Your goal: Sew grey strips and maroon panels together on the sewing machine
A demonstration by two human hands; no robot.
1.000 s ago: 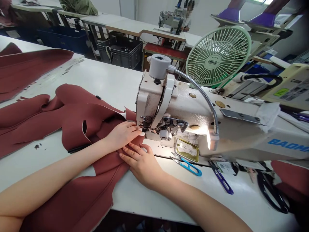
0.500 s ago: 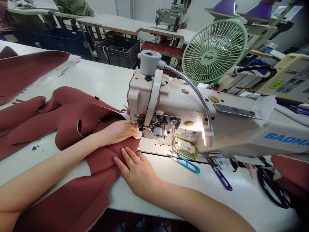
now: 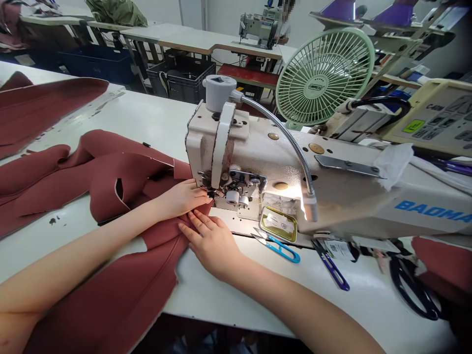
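Note:
A rust-red fabric piece [image 3: 110, 182] lies across the white table [image 3: 155, 120] and hangs over its near edge. My left hand [image 3: 182, 198] rests on the fabric with its fingers stretched toward the needle area of the cream sewing machine [image 3: 258, 162]. My right hand [image 3: 212, 241] lies flat, fingers spread, pressing the fabric's edge just in front of the presser foot. Neither hand grips anything. The fingertips of my left hand are partly hidden by the machine head.
Blue thread snips [image 3: 276, 244], purple snips [image 3: 332, 268] and a small brass tin [image 3: 278, 223] lie right of the needle plate. Black scissors [image 3: 413, 290] sit far right. A green fan [image 3: 324, 76] stands behind the machine. More red fabric [image 3: 40, 105] lies at far left.
My right hand has slid a little forward toward the needle with the fabric. The left hand stays by the presser foot. The view has shifted slightly.

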